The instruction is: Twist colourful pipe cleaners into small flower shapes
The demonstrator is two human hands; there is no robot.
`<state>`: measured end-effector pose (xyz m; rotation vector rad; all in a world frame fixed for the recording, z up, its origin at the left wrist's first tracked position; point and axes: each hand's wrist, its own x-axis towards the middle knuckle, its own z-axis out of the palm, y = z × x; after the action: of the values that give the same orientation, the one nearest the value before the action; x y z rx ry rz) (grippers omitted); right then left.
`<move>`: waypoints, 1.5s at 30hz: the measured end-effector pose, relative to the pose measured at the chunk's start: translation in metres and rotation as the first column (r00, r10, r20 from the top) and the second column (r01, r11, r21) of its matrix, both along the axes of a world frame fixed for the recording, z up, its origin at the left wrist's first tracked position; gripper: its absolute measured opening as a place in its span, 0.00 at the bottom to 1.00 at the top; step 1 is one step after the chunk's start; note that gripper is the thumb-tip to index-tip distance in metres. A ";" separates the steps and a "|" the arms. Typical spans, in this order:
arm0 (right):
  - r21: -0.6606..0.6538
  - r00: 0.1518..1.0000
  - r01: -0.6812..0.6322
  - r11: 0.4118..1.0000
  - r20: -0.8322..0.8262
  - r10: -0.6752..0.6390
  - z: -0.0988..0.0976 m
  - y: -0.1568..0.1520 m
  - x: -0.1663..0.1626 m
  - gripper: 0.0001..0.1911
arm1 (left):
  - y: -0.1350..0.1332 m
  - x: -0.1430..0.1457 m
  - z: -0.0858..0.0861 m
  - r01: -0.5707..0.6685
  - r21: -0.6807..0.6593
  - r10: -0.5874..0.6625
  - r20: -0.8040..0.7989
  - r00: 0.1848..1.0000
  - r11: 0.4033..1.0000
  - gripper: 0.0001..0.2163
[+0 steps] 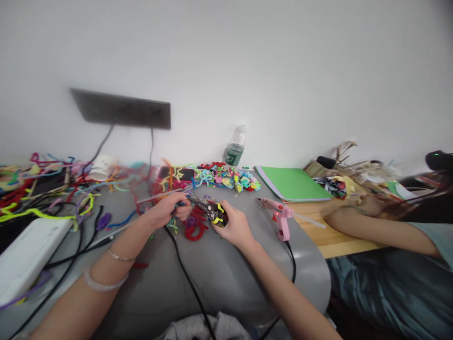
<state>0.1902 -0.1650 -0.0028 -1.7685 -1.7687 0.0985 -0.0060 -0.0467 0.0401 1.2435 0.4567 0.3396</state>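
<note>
My right hand (236, 225) is wrapped round the black-and-yellow handles of a pair of pliers (216, 213). Their dark jaws point left and reach to the fingers of my left hand (170, 210). Those fingers are pinched on a dark blue pipe cleaner (182, 203), mostly hidden by the hand. Just below the jaws, red pipe cleaner coils (195, 230) lie on the grey table (226, 269). Behind the hands is a pile of small colourful pipe cleaner pieces (237, 179).
A pink glue gun (282, 221) with a lit red light stands to the right, its cord trailing down. Behind are a green folder (295, 183) and a water bottle (236, 145). Leftward lie a white power strip (31, 257), cables and pipe cleaners. Another person's arm (382, 233) rests at right.
</note>
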 end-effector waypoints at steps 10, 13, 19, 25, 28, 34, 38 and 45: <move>-0.033 1.000 -0.002 0.999 -0.030 0.001 0.000 0.001 0.000 0.12 | -0.004 0.005 -0.002 -0.032 -0.005 0.032 0.007 0.999 0.999 0.16; -0.047 0.999 0.009 0.999 -0.034 -0.010 -0.001 0.001 0.000 0.11 | -0.004 0.005 -0.002 -0.040 0.002 0.040 0.009 0.999 0.999 0.16; -0.037 0.999 0.006 0.999 -0.033 -0.007 -0.001 0.000 0.000 0.12 | -0.004 0.005 -0.001 -0.048 0.030 0.048 0.014 0.999 0.998 0.17; -0.015 1.000 -0.007 1.000 -0.014 0.007 0.001 0.001 0.002 0.16 | -0.004 0.007 -0.007 -0.105 0.043 0.103 0.040 0.994 0.994 0.16; -0.007 1.000 -0.001 1.000 -0.022 0.001 -0.001 0.001 0.002 0.16 | -0.005 0.010 -0.010 -0.143 0.031 0.140 0.065 0.988 0.989 0.15; -0.027 0.999 0.008 1.000 -0.043 -0.010 0.000 0.000 0.001 0.15 | -0.009 0.015 -0.011 -0.182 -0.019 0.183 0.111 0.977 0.983 0.12; -0.024 0.999 0.000 1.000 -0.047 -0.001 0.001 0.000 0.001 0.13 | -0.014 0.017 -0.009 -0.196 -0.050 0.201 0.146 0.969 0.979 0.14; -0.003 0.999 -0.001 1.000 -0.039 0.001 0.000 -0.001 0.001 0.16 | -0.018 0.022 -0.014 -0.222 -0.128 0.243 0.183 0.953 0.966 0.15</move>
<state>0.1912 -0.1664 -0.0027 -1.7567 -1.7425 0.1357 0.0162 -0.0649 0.0261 1.0413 0.4453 0.6267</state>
